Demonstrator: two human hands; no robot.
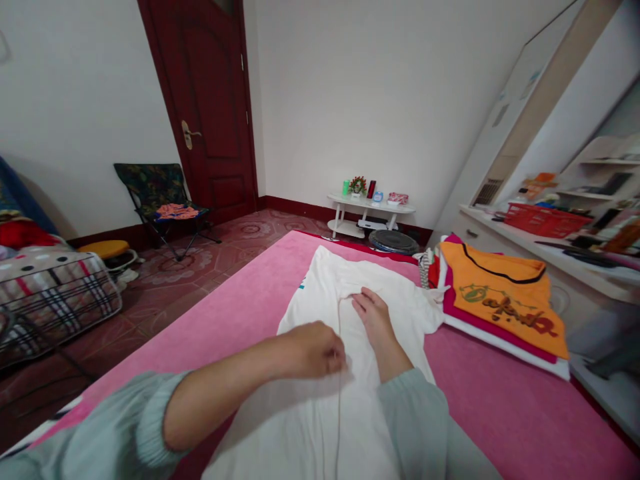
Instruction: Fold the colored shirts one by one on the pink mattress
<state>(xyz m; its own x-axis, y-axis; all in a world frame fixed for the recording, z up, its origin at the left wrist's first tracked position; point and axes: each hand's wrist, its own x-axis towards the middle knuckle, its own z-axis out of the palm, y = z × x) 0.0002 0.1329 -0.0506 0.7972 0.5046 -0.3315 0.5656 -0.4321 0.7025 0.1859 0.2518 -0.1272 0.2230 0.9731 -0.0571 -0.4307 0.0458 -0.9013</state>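
Observation:
A white T-shirt (320, 420) lies lengthwise on the pink bed cover, with a long folded edge running down its middle. Over that edge my left hand (315, 350) has its fingers curled together and slightly blurred. Whether cloth is caught between its fingertips is hidden. Farther up the shirt, my right hand (374, 317) reaches to a crumpled fold, its fingers drawn together on the cloth. To the right stands a stack of folded clothes with an orange T-shirt (505, 293) on top, which one corner of the white shirt reaches.
The pink bed cover (500, 407) spreads under the shirt. Beyond it stand a low white table (370, 203) with small items and a folding chair (160, 193) by a dark red door (205, 107). A red basket (545, 219) sits on the right-hand counter.

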